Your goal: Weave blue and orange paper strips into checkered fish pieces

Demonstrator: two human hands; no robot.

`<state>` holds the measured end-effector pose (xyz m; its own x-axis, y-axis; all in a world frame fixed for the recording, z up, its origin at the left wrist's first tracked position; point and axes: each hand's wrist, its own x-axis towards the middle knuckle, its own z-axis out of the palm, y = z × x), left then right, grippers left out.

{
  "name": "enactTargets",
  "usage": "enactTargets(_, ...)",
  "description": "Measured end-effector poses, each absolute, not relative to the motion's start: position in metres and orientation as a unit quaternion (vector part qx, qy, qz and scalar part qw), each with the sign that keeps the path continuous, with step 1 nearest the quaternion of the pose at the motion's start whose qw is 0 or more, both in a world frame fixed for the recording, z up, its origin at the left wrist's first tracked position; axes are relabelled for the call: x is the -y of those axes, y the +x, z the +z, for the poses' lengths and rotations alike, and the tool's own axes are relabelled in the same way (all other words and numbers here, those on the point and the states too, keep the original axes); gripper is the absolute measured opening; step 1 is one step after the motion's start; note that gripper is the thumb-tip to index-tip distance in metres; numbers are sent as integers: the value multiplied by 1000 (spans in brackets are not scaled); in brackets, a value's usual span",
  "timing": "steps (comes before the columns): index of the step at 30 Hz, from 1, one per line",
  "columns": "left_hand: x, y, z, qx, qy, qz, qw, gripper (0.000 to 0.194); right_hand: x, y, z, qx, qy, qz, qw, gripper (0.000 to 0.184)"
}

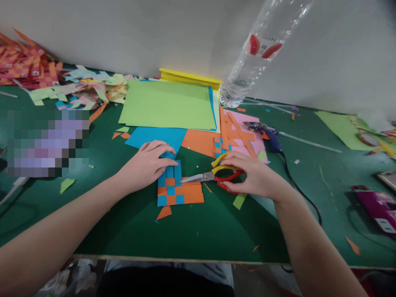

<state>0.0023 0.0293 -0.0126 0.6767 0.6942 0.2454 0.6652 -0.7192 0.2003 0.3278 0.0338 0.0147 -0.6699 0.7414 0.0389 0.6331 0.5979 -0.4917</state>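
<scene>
In front of me lies a woven paper piece [171, 190], a checkered patch of blue and orange strips. Its blue strips run away from me and its orange ones point right. My left hand [150, 165] holds the far ends of the blue strips down, thumb and fingertips on them. Scissors [201, 177] with yellow and red handles are gripped in my right hand [252, 175], fingers in the loops. Their tip touches the weave at its right blue strip. A smaller woven piece [218, 145] lies just beyond my right hand, partly hidden.
Green sheets [168, 105] are stacked behind my hands. A plastic bottle [241, 78] stands against the wall. A glue gun [270, 136] lies on pink paper [261, 142], its cord trailing right. Woven orange figures [27, 62] fill the far left; a purple box [377, 210] sits right.
</scene>
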Motion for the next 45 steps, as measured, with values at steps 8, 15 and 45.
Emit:
enactTargets(8,-30,2,-15,-368,916,158,39,34,-37,331,10,889,-390,198,135,36)
enactTargets(15,-29,2,-15,-367,916,159,38,33,-37,330,8,883,-409,186,138,36)
enactTargets(45,-25,3,-3,-309,918,248,5,24,-36,330,12,878,-402,232,115,29)
